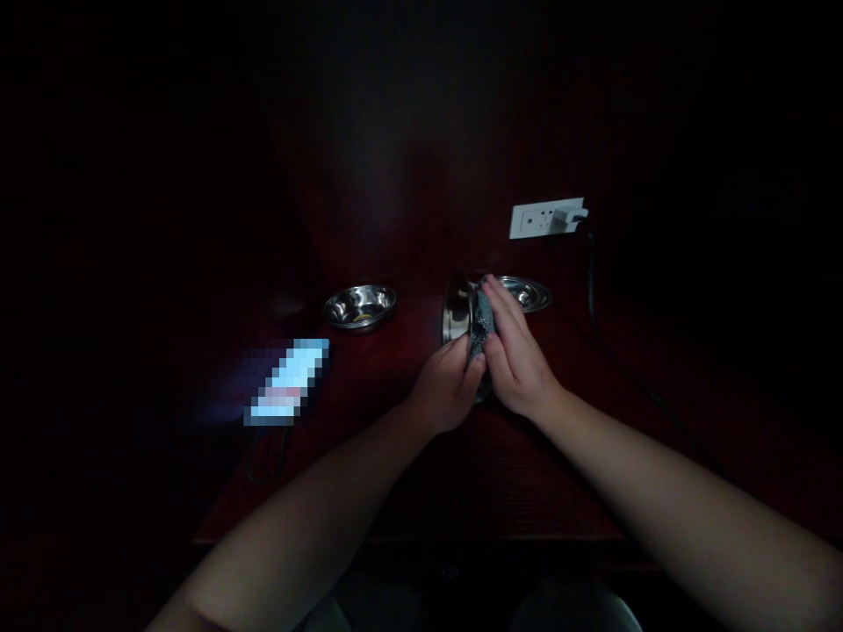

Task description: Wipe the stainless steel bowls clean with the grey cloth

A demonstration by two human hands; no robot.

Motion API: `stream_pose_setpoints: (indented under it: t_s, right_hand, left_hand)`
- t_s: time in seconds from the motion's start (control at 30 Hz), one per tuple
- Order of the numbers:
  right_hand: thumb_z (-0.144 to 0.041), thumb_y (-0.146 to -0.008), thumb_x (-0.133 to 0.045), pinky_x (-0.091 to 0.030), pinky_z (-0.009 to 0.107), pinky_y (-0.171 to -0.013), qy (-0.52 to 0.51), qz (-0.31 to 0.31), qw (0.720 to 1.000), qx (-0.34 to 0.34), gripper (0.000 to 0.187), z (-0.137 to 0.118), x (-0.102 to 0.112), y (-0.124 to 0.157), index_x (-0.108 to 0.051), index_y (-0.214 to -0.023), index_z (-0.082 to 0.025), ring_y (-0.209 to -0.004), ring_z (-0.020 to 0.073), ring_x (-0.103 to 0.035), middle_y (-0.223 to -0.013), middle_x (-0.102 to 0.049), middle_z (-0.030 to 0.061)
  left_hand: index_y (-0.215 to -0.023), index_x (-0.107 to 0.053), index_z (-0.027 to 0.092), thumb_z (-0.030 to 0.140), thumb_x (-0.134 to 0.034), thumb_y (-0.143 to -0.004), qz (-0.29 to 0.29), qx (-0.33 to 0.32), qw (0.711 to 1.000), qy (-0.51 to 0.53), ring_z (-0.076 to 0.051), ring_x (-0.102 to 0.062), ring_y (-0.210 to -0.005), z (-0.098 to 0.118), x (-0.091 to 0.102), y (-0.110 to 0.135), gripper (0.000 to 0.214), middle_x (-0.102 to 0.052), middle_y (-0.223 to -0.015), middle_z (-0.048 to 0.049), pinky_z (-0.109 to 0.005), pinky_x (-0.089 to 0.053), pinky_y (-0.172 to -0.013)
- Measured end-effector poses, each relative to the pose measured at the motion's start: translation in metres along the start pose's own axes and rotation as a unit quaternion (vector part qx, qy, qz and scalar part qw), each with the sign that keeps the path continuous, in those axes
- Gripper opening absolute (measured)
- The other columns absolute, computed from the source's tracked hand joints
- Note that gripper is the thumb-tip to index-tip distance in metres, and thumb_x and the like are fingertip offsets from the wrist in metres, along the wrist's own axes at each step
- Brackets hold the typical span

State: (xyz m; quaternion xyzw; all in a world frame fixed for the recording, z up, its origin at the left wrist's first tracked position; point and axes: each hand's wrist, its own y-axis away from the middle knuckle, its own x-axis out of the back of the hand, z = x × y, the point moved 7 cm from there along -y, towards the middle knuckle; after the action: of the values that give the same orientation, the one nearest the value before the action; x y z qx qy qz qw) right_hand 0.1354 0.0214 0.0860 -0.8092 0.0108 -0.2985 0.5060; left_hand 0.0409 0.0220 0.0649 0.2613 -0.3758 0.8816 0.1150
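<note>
Stood on its rim near the middle of the table (514,474), a little toward the far edge: a steel bowl (456,309). Open side seemingly turned to the table's left edge, rounded bottom to the right. No real long axis in so round a thing; rim plane roughly upright, running from near edge to far edge, tipped slightly. Flat against the bowl's right face, a grey scouring pad (483,323); hard to say more of it in this dark.

Curled around the lower near rim, the left hand (444,386), fingers closed on the steel, thumb up by the pad's near edge. Laid over the pad, the right hand (517,351), fingers straight and pressed together, tips aimed at the far edge; thumb hidden.

Probably best done like this: keep the left grip low and firm to stop any rolling on the rim; press with the whole flat of the fingers rather than the tips; turn the bowl bit by bit to bring fresh steel under the pad; mind the thin rim against the thumb.

Further out: a second steel bowl (359,306) sitting upright to the left, well apart from both hands; a shallow steel dish (527,292) just behind the right fingertips; a lit screen (288,383), blurred out, near the left edge; on the wall past the far edge, a white socket (536,219) with a plug (572,213) in it and a dark cable (591,272) dropping toward the table's right side.
</note>
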Motion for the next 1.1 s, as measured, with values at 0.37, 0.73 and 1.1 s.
stream_pose_setpoints:
  t_s: [0.37,0.73,1.1]
  right_hand:
    - [-0.026,-0.09,-0.034,-0.022,0.052,-0.112,-0.002,-0.049,0.998,0.041,0.053,0.0,0.01,-0.006,-0.028,-0.142,-0.02,-0.138,0.0257,-0.023,-0.149,-0.03,0.0063]
    - [-0.03,-0.085,-0.047,-0.041,0.05,-0.097,0.043,0.046,0.997,-0.036,0.035,0.019,0.029,-0.014,-0.053,-0.118,-0.021,-0.112,0.0279,-0.051,-0.118,-0.056,0.0118]
    - [-0.041,-0.09,-0.041,-0.028,0.05,-0.108,-0.023,-0.036,0.998,-0.036,0.052,0.03,0.007,-0.003,-0.036,-0.137,-0.019,-0.129,0.0261,-0.037,-0.139,-0.042,0.0126]
  left_hand:
    - [-0.09,-0.051,0.015,0.04,-0.03,-0.092,0.002,-0.018,1.0,-0.001,-0.013,-0.053,-0.062,0.002,0.005,0.002,0.032,-0.059,-0.073,-0.0041,-0.027,-0.042,-0.059]
    - [-0.102,-0.051,0.016,0.036,-0.029,-0.093,-0.023,-0.032,0.999,-0.016,-0.016,-0.058,-0.075,0.002,0.005,0.002,0.031,-0.062,-0.086,-0.0065,-0.03,-0.046,-0.068]
    - [-0.086,-0.054,0.017,0.034,-0.032,-0.092,-0.011,0.012,0.997,-0.072,-0.013,-0.06,-0.065,-0.002,0.008,-0.002,0.029,-0.064,-0.074,-0.0029,-0.026,-0.045,-0.062]
